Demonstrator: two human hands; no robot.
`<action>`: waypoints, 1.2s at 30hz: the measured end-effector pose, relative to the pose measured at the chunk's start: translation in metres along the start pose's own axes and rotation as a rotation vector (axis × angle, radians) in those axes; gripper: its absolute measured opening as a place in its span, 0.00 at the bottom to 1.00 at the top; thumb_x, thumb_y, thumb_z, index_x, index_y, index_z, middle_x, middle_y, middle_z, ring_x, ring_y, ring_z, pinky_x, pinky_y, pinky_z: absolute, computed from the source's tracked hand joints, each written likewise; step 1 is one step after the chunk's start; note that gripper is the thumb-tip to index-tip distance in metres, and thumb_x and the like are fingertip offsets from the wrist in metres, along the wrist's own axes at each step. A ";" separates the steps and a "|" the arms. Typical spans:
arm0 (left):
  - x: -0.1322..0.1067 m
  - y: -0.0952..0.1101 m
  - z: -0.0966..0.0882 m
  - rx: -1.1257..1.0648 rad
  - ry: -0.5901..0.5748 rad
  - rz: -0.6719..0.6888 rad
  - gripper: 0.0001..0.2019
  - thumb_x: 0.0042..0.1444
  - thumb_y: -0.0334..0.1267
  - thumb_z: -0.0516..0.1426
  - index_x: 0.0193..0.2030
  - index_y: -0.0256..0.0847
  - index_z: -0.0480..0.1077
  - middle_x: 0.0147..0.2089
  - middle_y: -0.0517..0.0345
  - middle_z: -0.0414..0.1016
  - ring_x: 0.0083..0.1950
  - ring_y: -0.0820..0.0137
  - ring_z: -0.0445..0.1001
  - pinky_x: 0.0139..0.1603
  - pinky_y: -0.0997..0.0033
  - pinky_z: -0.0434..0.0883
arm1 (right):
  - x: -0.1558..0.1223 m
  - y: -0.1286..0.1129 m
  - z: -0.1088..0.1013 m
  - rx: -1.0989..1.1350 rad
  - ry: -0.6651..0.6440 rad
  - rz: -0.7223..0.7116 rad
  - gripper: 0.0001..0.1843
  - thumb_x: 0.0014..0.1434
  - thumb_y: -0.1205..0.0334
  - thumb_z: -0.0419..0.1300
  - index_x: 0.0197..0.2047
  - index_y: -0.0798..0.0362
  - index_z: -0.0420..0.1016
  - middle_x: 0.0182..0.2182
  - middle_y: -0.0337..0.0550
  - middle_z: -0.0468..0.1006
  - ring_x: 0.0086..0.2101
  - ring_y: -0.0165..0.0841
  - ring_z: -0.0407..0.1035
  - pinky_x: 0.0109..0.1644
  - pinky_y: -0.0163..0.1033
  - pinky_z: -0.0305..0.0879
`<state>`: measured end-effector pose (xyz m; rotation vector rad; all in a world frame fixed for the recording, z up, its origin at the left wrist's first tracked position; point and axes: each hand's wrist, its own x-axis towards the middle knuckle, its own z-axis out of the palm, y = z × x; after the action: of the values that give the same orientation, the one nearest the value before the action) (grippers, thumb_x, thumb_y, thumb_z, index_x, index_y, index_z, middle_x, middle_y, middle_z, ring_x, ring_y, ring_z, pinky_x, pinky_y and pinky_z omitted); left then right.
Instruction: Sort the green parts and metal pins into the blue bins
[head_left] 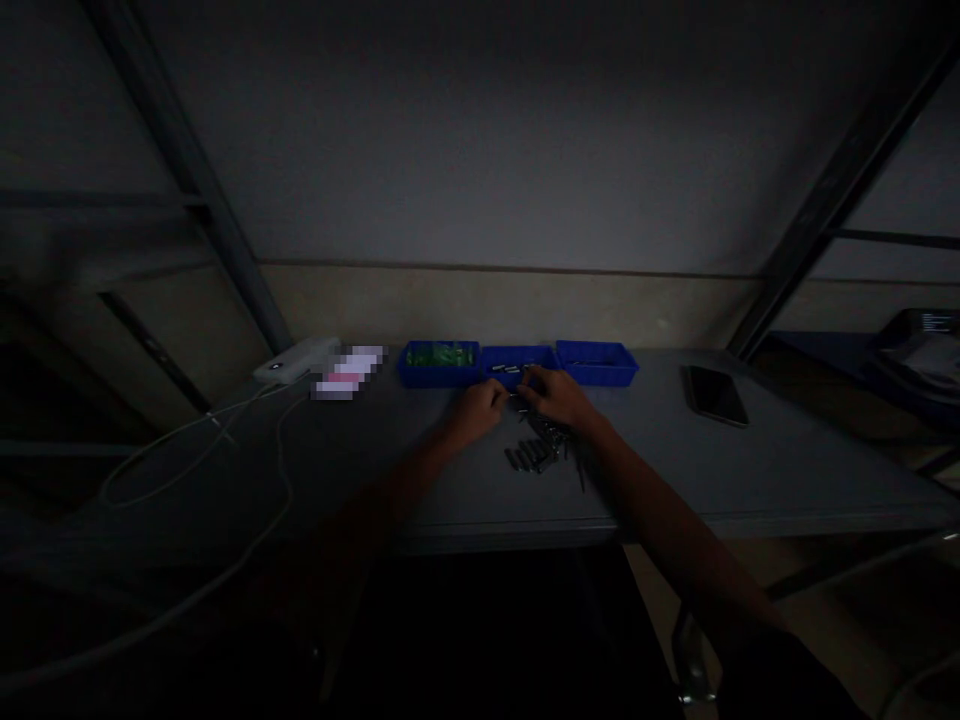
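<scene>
My left hand (478, 408) is closed in a pinch just in front of the middle blue bin (491, 378), on a small thin piece too dim to name. Close on its right, my right hand (561, 397) pinches too, its fingertips at the bin's front edge; what they hold is hidden. Short shiny metal pieces (511, 369) lie inside that bin. Below my hands, a loose pile of dark metal cylinders (529, 456) and thin rods rests on the table, partly under my right wrist.
Left of the middle bin stands a blue bin (439, 378) with green contents; another blue bin (600, 374) is on the right. A phone (716, 395) lies at the right of the grey table (450, 500). A white device (296, 362) with cables sits at the left.
</scene>
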<state>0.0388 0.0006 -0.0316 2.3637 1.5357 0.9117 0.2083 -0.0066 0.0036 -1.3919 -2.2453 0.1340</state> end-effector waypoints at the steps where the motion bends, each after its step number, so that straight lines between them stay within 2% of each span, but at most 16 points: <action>1: 0.001 -0.001 0.000 -0.015 0.020 -0.007 0.08 0.57 0.35 0.50 0.35 0.38 0.70 0.35 0.53 0.76 0.36 0.69 0.73 0.37 0.73 0.65 | 0.000 0.000 -0.001 0.013 -0.010 -0.026 0.11 0.57 0.56 0.54 0.39 0.53 0.70 0.27 0.41 0.75 0.26 0.28 0.66 0.30 0.32 0.54; 8: 0.004 0.000 -0.001 -0.054 0.093 -0.020 0.13 0.60 0.36 0.47 0.29 0.38 0.68 0.27 0.56 0.73 0.30 0.72 0.71 0.32 0.75 0.62 | 0.002 0.006 0.003 0.055 -0.023 -0.107 0.06 0.55 0.63 0.54 0.36 0.53 0.71 0.26 0.39 0.74 0.25 0.28 0.65 0.30 0.32 0.54; 14: 0.003 0.003 -0.005 -0.166 0.126 -0.014 0.11 0.60 0.36 0.46 0.31 0.38 0.67 0.26 0.58 0.71 0.28 0.72 0.69 0.31 0.75 0.61 | 0.003 0.004 0.003 0.063 0.035 -0.137 0.10 0.59 0.60 0.51 0.37 0.53 0.71 0.30 0.42 0.75 0.29 0.30 0.66 0.32 0.32 0.55; 20: 0.003 0.003 -0.007 -0.233 0.175 0.008 0.09 0.59 0.38 0.48 0.32 0.38 0.66 0.25 0.61 0.68 0.27 0.73 0.67 0.30 0.76 0.60 | 0.002 0.003 0.002 0.058 0.024 -0.137 0.13 0.60 0.59 0.49 0.31 0.54 0.71 0.27 0.41 0.74 0.26 0.29 0.64 0.31 0.33 0.53; 24: 0.003 0.006 -0.008 -0.250 0.166 -0.007 0.11 0.59 0.38 0.47 0.28 0.39 0.64 0.22 0.62 0.65 0.25 0.74 0.64 0.28 0.76 0.58 | 0.001 0.003 0.002 0.114 0.085 -0.121 0.09 0.59 0.60 0.52 0.37 0.53 0.71 0.29 0.40 0.74 0.27 0.28 0.65 0.32 0.32 0.54; 28: 0.002 0.007 -0.008 -0.260 0.134 -0.017 0.12 0.59 0.38 0.46 0.26 0.39 0.63 0.20 0.63 0.62 0.24 0.75 0.64 0.27 0.76 0.58 | 0.001 0.007 0.004 0.129 0.083 -0.119 0.07 0.59 0.61 0.52 0.36 0.53 0.70 0.28 0.39 0.73 0.26 0.28 0.63 0.31 0.32 0.54; 33: 0.002 0.008 -0.008 -0.278 0.127 0.038 0.09 0.58 0.40 0.48 0.34 0.38 0.66 0.22 0.63 0.65 0.25 0.74 0.65 0.27 0.77 0.59 | 0.003 0.009 0.003 0.185 0.090 -0.126 0.10 0.61 0.61 0.49 0.33 0.54 0.68 0.27 0.40 0.72 0.28 0.28 0.64 0.33 0.32 0.55; 36: 0.001 0.009 -0.009 -0.276 0.136 0.057 0.11 0.58 0.42 0.48 0.38 0.39 0.67 0.22 0.64 0.65 0.23 0.75 0.63 0.26 0.77 0.58 | 0.003 0.009 0.003 0.219 0.093 -0.135 0.12 0.62 0.60 0.48 0.31 0.54 0.67 0.26 0.40 0.71 0.28 0.29 0.64 0.34 0.32 0.56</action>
<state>0.0404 -0.0040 -0.0197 2.1977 1.2943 1.2324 0.2130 0.0007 -0.0006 -1.1075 -2.1673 0.2558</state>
